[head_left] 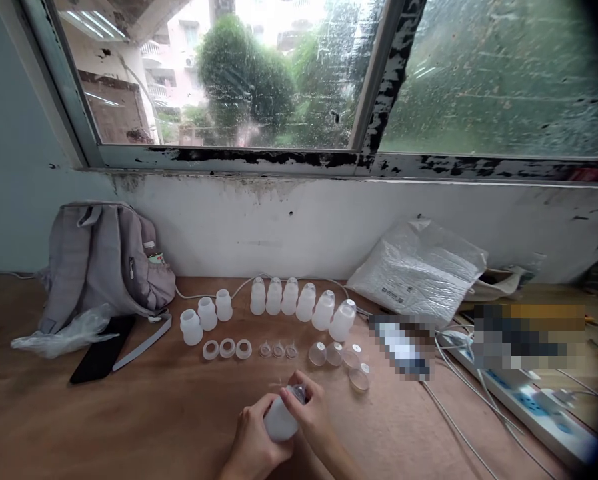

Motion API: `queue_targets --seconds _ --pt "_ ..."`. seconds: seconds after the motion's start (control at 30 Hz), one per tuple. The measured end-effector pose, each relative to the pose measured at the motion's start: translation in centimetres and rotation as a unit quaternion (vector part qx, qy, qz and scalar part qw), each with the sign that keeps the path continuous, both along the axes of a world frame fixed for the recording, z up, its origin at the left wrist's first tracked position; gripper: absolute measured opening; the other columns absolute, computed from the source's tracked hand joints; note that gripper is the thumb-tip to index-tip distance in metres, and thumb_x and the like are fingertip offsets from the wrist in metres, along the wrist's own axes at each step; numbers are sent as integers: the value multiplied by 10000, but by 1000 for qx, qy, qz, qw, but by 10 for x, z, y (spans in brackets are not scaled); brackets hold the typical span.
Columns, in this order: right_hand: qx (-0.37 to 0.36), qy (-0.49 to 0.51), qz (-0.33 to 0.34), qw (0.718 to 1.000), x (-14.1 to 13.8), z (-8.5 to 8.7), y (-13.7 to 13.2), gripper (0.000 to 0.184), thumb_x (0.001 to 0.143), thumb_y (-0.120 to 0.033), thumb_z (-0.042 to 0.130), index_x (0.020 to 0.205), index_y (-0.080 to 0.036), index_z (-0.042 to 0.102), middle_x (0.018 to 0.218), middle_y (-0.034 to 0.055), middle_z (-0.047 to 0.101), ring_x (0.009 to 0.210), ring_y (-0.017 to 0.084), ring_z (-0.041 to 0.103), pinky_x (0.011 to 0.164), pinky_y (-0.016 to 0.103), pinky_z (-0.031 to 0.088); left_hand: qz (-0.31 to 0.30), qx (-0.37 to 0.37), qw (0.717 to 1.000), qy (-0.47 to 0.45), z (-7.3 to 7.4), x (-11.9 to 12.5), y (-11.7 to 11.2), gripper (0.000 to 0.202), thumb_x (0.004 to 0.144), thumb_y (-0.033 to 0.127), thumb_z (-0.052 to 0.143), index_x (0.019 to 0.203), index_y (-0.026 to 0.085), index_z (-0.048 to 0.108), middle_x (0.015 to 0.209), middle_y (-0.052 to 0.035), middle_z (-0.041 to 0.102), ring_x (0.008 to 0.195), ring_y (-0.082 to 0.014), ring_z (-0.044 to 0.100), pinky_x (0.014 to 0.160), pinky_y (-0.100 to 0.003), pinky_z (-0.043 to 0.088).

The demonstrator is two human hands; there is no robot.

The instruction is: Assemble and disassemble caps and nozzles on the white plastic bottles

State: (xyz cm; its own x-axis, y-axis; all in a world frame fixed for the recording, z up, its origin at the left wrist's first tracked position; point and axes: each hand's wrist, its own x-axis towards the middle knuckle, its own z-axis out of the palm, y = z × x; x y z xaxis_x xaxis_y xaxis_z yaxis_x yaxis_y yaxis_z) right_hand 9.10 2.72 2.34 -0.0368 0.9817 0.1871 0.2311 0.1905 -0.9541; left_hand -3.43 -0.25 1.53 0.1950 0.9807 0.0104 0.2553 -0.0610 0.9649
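Note:
Low in the middle of the wooden desk [169, 413], my left hand [253, 437] wraps round the body of a small white bottle [280, 419]. My right hand [315, 417] grips the bottle's top end with closed fingers. Behind them lie rows of parts: three open white bottles [207, 315], several capped bottles [303, 303], three white rings [227, 348], three small clear nipples [278, 350] and several clear caps [339, 357].
A grey backpack [103, 263] leans on the wall at the left, with a black phone [103, 357] and crumpled plastic [61, 337] before it. A white plastic bag [419, 270] lies at the right. A power strip [523, 400] and cables run along the right side.

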Motion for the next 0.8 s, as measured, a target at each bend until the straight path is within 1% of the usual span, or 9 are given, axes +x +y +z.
queue_targets --seconds 0.13,0.23,0.3,0.37,0.47,0.53,0.6,0.67,0.8 --pt "-9 19 13 1000 1 2 1 340 640 -436 582 533 -184 380 476 -55 327 477 82 296 431 205 233 -6 -23 999 -48 1 2 0 270 472 86 608 734 150 592 613 23 533 555 -114 421 484 -206 276" --pt "-9 46 48 998 3 2 2 380 619 -487 588 528 -184 376 484 -55 312 480 81 283 433 207 228 -47 -119 981 -149 -3 3 -2 249 444 93 609 687 131 565 579 23 511 514 -96 402 462 -207 252" --pt "-38 84 107 990 5 4 2 399 602 -530 586 541 -183 397 490 -53 328 469 77 287 423 204 228 -108 -241 929 -258 -10 2 -4 277 476 154 569 752 126 556 577 9 522 468 -101 436 444 -211 270" --pt "-92 125 180 971 8 6 3 392 600 -552 583 616 -179 462 521 -45 381 455 72 307 403 195 219 -172 -340 850 -365 -18 1 -6 348 509 215 498 838 113 546 575 -8 531 435 -119 480 423 -219 293" --pt "-146 157 235 948 15 11 7 421 591 -535 618 800 -181 527 589 -32 447 463 70 339 379 179 203 -222 -393 759 -469 -25 -3 -5 398 515 252 461 874 99 539 564 -3 516 430 -124 513 406 -214 300" --pt "-141 150 210 956 21 12 12 421 564 -481 676 828 -182 544 569 -48 419 470 65 328 375 170 203 -213 -399 731 -511 -24 -6 -3 394 534 284 476 886 115 532 577 12 507 420 -101 498 403 -204 290" --pt "-139 152 166 964 25 12 16 366 589 -435 685 817 -181 554 528 -70 363 447 53 292 370 166 192 -174 -394 728 -533 -20 -10 -1 390 565 323 490 900 126 525 597 22 501 412 -76 470 403 -199 272" --pt "-156 186 134 961 27 10 19 305 670 -436 624 818 -179 550 519 -77 344 407 39 262 363 168 180 -137 -387 740 -533 -17 -13 0 385 587 338 499 904 121 523 605 23 495 411 -67 455 404 -201 253" --pt "-189 262 106 940 27 5 21 285 728 -449 563 780 -171 525 554 -67 386 368 27 276 348 170 204 -132 -398 757 -501 -18 -14 -1 371 618 328 489 920 116 523 640 5 513 437 -87 491 427 -219 283"
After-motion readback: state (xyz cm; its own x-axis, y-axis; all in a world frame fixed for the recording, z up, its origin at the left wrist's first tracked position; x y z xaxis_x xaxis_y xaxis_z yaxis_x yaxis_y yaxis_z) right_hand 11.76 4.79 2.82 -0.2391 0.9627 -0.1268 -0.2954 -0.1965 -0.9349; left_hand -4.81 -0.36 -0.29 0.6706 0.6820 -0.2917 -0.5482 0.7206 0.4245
